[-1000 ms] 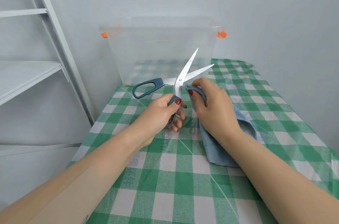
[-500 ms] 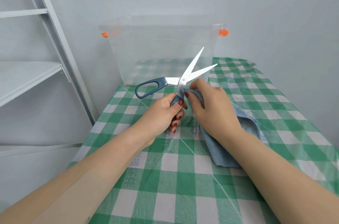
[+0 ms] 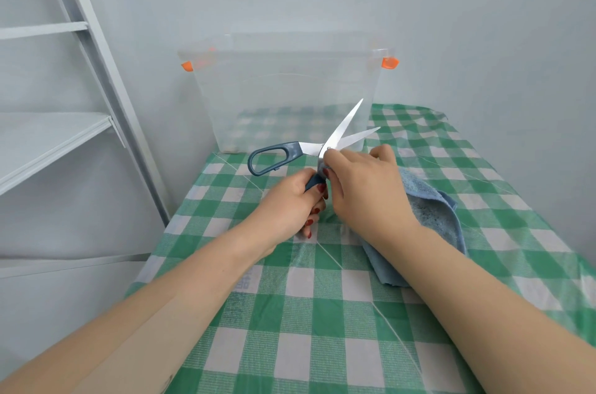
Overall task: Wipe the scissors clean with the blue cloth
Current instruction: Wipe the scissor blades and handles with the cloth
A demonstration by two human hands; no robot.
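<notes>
Green-check table (image 3: 322, 329); a clear bin (image 3: 283, 96) is set at the far edge, against the wall. The scissors (image 3: 309, 148) are held above the table's middle, blades spread and pointed toward the bin, presumably so each face can be reached. The lower handle is gripped in the closed left hand (image 3: 290, 203) for steadiness. The cloth (image 3: 432, 209) is pinched by the right hand (image 3: 364, 187) at the pivot, its tail trailing toward the right edge. Wiping is judged under way.

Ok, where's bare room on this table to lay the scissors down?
Free: the tablecloth's near middle, and the strip right of the blue cloth. Crowded: the far end, where the clear bin, scissors, left hand and right hand bunch.
</notes>
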